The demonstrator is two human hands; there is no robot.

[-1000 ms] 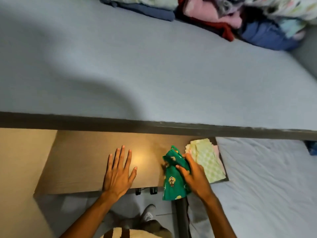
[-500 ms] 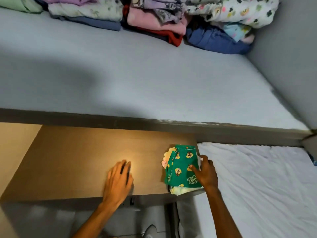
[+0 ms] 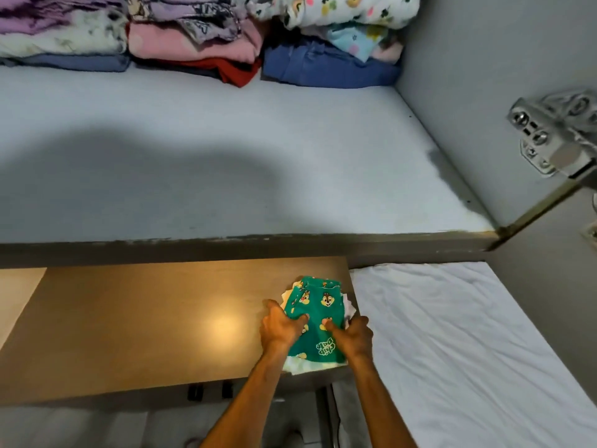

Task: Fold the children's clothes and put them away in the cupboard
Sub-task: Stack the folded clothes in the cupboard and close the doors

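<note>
A green garment with cartoon chipmunk prints (image 3: 318,305) lies on top of a small stack of folded pale clothes (image 3: 302,367) at the right end of a brown wooden surface (image 3: 129,324). My left hand (image 3: 280,328) grips the stack's left side, thumb on the green cloth. At the stack's right side my right hand (image 3: 352,334) holds it the same way. Above is the grey cupboard shelf (image 3: 226,150), with folded children's clothes piled along its back: purple and white (image 3: 61,30), pink and red (image 3: 193,46), blue with patterned pieces (image 3: 329,64).
The cupboard's right wall (image 3: 468,92) carries a metal hinge (image 3: 555,134). A bed with a white sheet (image 3: 452,350) lies to the right of the wooden surface. The shelf's dark front edge (image 3: 245,250) runs across the view. Floor shows below.
My left hand moved right from the bare wood onto the stack's left side. The green garment now lies flat on the stack, held from both sides. The view tilted up into the cupboard.
</note>
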